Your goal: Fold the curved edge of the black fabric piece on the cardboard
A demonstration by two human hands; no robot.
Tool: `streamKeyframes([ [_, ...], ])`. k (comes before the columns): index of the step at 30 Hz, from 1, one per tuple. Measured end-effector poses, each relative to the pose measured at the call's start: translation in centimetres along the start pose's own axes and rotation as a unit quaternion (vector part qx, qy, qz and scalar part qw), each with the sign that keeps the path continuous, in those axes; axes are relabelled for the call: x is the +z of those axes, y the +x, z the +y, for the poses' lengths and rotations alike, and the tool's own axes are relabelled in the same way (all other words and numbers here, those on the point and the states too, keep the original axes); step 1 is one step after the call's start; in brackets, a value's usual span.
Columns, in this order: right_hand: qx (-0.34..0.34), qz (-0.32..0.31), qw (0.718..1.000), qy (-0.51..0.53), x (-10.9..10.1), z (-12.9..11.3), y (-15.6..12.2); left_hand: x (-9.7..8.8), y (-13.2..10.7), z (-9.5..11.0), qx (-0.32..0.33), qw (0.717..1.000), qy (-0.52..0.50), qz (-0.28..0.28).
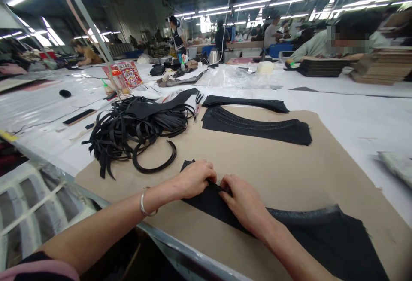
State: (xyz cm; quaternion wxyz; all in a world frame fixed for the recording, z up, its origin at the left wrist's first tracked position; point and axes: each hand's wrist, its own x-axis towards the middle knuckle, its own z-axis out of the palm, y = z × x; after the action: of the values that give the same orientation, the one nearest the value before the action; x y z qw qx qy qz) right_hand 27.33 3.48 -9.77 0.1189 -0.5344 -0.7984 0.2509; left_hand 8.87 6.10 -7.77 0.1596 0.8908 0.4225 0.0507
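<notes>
My left hand (195,178) and my right hand (245,201) rest close together on a long curved black fabric piece (325,233) that lies on a brown cardboard sheet (289,173). Both hands have their fingers curled and pinch the upper edge of the fabric where they meet. A silver bracelet (143,203) circles my left wrist. The fabric runs from under my hands toward the lower right.
A tangle of black straps (138,124) lies to the left on the cardboard. A stack of curved black pieces (257,126) sits further back. A red snack bag (127,74), plastic wrap and a kettle (213,57) stand behind. People work at far tables.
</notes>
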Motion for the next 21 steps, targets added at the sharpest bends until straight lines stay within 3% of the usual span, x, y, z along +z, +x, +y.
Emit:
streamKeyframes([
  [11, -0.030, -0.003, 1.000, 0.011, 0.1, 0.1, -0.3, 0.5, 0.0, 0.9, 0.010, 1.000, -0.001, 0.007],
  [21, -0.056, -0.011, 0.998, 0.038, -0.6, 1.5, -1.4, 1.3, -0.7, 0.4, 0.023, 0.998, -0.048, 0.032],
])
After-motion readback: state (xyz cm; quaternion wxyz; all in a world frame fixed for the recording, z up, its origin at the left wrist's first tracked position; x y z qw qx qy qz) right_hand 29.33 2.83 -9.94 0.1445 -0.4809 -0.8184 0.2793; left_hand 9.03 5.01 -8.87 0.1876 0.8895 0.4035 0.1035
